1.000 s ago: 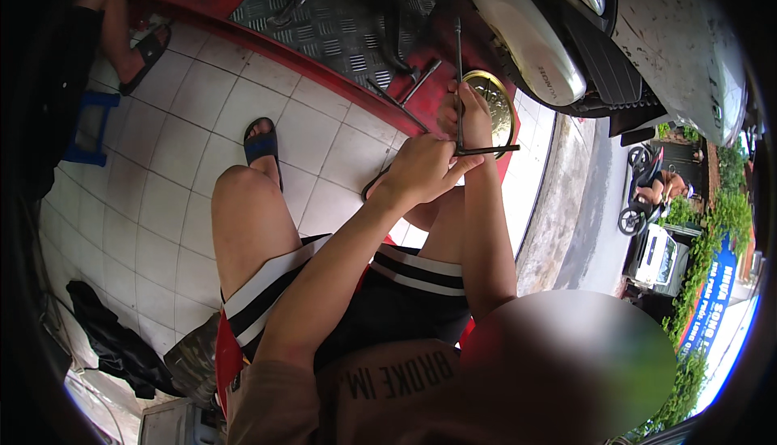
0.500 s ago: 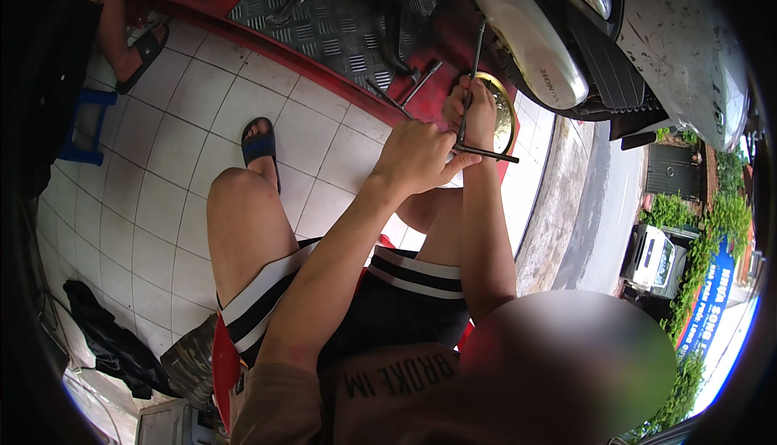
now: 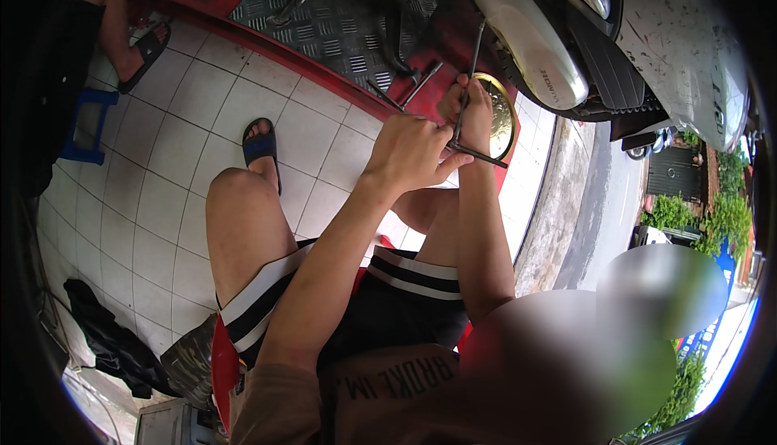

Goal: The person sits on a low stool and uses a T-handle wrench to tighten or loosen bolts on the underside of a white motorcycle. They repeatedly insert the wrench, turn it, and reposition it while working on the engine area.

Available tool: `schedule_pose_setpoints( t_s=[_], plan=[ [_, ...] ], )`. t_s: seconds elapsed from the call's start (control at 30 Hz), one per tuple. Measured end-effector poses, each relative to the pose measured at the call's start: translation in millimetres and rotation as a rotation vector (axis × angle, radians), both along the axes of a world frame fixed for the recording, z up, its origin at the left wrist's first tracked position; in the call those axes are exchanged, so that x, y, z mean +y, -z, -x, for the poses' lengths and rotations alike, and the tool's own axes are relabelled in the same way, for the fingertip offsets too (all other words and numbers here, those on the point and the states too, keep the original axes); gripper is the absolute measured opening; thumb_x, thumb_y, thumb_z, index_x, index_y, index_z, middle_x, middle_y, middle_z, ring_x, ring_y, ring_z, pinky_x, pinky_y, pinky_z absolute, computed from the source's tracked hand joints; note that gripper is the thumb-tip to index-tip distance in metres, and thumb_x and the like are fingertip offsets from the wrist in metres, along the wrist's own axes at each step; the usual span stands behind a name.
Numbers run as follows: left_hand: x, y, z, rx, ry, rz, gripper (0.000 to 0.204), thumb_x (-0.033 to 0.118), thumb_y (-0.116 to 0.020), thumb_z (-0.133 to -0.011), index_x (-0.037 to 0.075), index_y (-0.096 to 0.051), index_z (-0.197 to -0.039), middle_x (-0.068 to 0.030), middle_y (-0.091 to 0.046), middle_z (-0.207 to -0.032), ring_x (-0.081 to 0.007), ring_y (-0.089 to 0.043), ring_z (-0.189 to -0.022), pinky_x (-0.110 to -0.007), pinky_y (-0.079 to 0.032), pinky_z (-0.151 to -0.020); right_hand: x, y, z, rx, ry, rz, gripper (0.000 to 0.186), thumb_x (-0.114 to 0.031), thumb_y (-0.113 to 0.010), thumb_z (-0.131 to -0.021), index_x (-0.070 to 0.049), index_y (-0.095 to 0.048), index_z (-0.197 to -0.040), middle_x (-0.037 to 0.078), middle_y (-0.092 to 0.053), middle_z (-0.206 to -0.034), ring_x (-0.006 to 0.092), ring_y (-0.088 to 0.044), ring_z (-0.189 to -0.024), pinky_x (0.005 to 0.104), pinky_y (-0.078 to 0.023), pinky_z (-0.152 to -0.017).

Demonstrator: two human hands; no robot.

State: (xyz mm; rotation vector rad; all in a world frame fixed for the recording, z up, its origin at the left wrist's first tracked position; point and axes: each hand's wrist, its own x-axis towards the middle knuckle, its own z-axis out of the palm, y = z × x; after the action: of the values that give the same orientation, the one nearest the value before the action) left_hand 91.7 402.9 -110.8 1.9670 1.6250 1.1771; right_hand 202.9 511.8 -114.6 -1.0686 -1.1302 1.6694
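Note:
My left hand (image 3: 409, 152) is closed round the crossbar of a dark T-handle wrench (image 3: 476, 55), its thumb along the bar. My right hand (image 3: 471, 111) wraps the long shaft just beyond. The shaft's far end reaches the underside of a motorbike (image 3: 530, 40) beside its silver exhaust guard; where the tip seats is hidden. Close past my left hand, a second T-shaped metal tool (image 3: 422, 83) rests at the edge of a red platform. Under and beside my right hand sits a round gold-coloured dish (image 3: 503, 113) with a shiny inside.
The red platform's edge (image 3: 316, 80) crosses ahead, with a patterned metal plate (image 3: 324, 32) on it. White floor tiles (image 3: 202, 133) lie to the left. A blue stool (image 3: 85, 125) and another person's sandalled foot (image 3: 144, 56) are at far left. A road (image 3: 579, 202) runs at right.
The wrench's crossbar has turned slightly, its free end shifting left and down. Both hands have moved a little with it. The second tool and the motorbike have stayed put.

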Motion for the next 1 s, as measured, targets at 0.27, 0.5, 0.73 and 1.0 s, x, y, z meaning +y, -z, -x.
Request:
schedule_pose_setpoints(
  t_s=[0.27,0.5,0.73,1.0],
  plan=[
    [6,24,-13,-0.265,-0.134,-0.043,0.044,0.048,-0.062,-0.088,0.008,-0.059,-0.068,-0.004,-0.057,-0.049,-0.0247,-0.061,-0.049,-0.034,-0.046,-0.048,6,-8,15,-0.224,0.045,-0.086,0.027,-0.021,-0.036,-0.103,-0.004,-0.052,-0.089,0.004,-0.047,-0.056,0.0125,-0.04,-0.043,0.0279,-0.034,-0.041],
    [11,33,-21,-0.385,-0.095,-0.088,0.041,0.043,-0.062,-0.088,0.006,-0.058,-0.071,-0.0102,-0.057,-0.052,-0.0316,-0.059,-0.049,-0.039,-0.044,-0.046,-39,-42,11,0.233,0.193,-0.541,0.048,-0.041,-0.038,-0.1,0.0,-0.057,-0.084,0.01,-0.056,-0.075,0.0209,-0.052,-0.068,0.0346,-0.043,-0.065],
    [12,30,-13,-0.497,-0.021,-0.051,0.032,0.033,-0.061,-0.087,0.003,-0.058,-0.074,-0.0143,-0.059,-0.058,-0.0359,-0.06,-0.055,-0.043,-0.046,-0.049,-62,-43,-3,0.415,-0.29,-0.379,0.056,-0.058,-0.03,-0.099,-0.006,-0.037,-0.08,0.005,-0.039,-0.066,0.0171,-0.035,-0.061,0.0341,-0.034,-0.063],
    [11,36,-16,-0.53,0.004,-0.086,0.03,0.03,-0.06,-0.086,0.003,-0.059,-0.076,-0.0165,-0.06,-0.061,-0.0379,-0.059,-0.056,-0.044,-0.045,-0.051,-68,-30,5,0.3,-0.134,-0.591,0.052,-0.057,-0.037,-0.098,-0.007,-0.034,-0.082,0.001,-0.03,-0.061,0.0113,-0.027,-0.053,0.03,-0.027,-0.051]
  ],
)
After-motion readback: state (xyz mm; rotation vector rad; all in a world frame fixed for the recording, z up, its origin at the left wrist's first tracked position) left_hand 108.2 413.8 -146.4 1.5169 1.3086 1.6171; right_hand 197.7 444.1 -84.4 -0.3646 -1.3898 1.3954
